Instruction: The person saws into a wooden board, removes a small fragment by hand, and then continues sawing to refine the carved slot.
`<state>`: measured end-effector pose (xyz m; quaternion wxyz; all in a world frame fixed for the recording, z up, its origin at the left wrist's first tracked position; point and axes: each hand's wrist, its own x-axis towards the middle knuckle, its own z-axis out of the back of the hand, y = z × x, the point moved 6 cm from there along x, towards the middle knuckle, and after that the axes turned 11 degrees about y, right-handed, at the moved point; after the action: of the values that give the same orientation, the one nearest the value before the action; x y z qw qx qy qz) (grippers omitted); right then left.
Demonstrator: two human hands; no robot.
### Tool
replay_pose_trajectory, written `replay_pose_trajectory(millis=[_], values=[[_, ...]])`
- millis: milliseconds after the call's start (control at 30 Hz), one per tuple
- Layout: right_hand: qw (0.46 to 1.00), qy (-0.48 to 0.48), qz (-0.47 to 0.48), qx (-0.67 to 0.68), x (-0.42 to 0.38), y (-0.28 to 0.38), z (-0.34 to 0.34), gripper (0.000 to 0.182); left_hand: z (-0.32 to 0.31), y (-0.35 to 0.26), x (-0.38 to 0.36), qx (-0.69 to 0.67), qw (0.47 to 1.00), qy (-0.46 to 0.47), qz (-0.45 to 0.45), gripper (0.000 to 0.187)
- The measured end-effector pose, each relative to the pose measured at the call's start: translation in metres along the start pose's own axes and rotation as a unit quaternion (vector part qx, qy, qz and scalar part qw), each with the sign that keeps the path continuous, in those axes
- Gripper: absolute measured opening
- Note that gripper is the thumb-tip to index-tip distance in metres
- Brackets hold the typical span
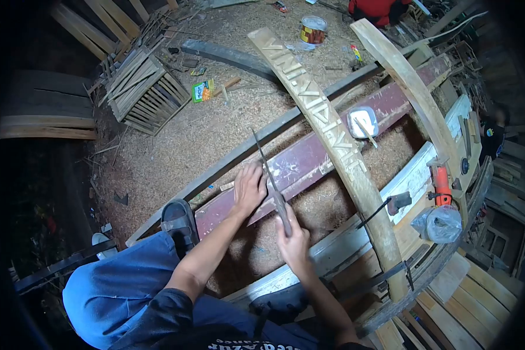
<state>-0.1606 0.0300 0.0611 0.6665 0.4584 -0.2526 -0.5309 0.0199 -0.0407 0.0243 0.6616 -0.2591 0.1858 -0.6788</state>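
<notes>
A long thin metal file (266,169) lies with its long axis running from the lower right, where its dark handle sits, up and to the left, the slim tip pointing away from the person toward the sawdust-covered floor (175,146). The right hand (294,242) is clenched round the handle end, and the left hand (249,188) rests with spread fingers flat over the blade's middle, pressing it onto a dark red plank (309,157) that slants across the view. Just beside the file, to its right, a long curved wooden board (326,128) with carved lettering crosses over the red plank and runs down toward a metal clamp (391,204). A small white tray (363,121) sits on the red plank beyond that board. Farther right a white painted beam (414,175) carries an orange power tool (442,185) and a clear plastic bag (440,224). The person's sandalled foot (178,219) stands near the left hand. A tin can (313,30) and a slatted wooden crate (143,93) lie well apart on the floor.
</notes>
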Motion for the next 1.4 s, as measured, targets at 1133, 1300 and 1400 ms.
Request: replay_pose_trajectory(millis=[1133, 1300, 1400], values=[[0.998, -0.008, -0.046, 0.045, -0.007, 0.015, 0.004, 0.046, 0.000, 0.011, -0.002, 0.004, 0.999, -0.029, 0.044, 0.018], [0.997, 0.017, -0.069, -0.035, -0.011, 0.023, 0.007, 0.048, 0.002, 0.009, -0.004, 0.000, 0.999, -0.025, 0.034, 0.017], [0.994, 0.045, -0.087, -0.043, -0.007, 0.028, 0.010, 0.047, 0.003, 0.006, -0.003, 0.007, 1.000, -0.017, 0.013, 0.017]])
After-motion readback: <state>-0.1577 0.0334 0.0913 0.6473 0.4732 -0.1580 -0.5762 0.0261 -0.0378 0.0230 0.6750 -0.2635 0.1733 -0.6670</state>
